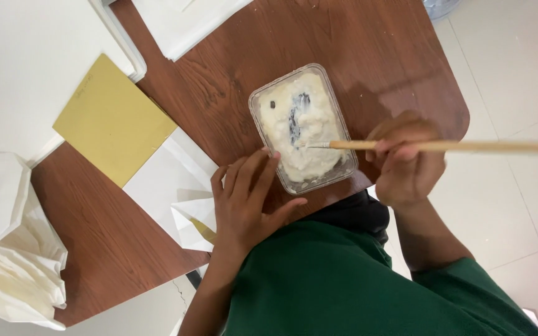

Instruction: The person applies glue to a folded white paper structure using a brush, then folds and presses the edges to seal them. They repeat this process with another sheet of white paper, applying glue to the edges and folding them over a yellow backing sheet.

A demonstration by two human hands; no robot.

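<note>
A clear plastic container (261, 99) full of white paste with a dark smear stands near the front edge of a brown wooden table (381, 56). My left hand (244, 199) rests against the container's near left side, fingers spread along its rim. My right hand (403, 158) grips a long wooden-handled brush (468, 147) held level, its tip dipped in the paste near the container's middle.
A yellow sheet (110, 118) lies to the left, with white folded paper (172, 180) beside my left hand. A crumpled white paper bundle (7, 249) sits at far left. More white sheets (182, 22) lie at the table's back. White floor tiles (518, 74) lie to the right.
</note>
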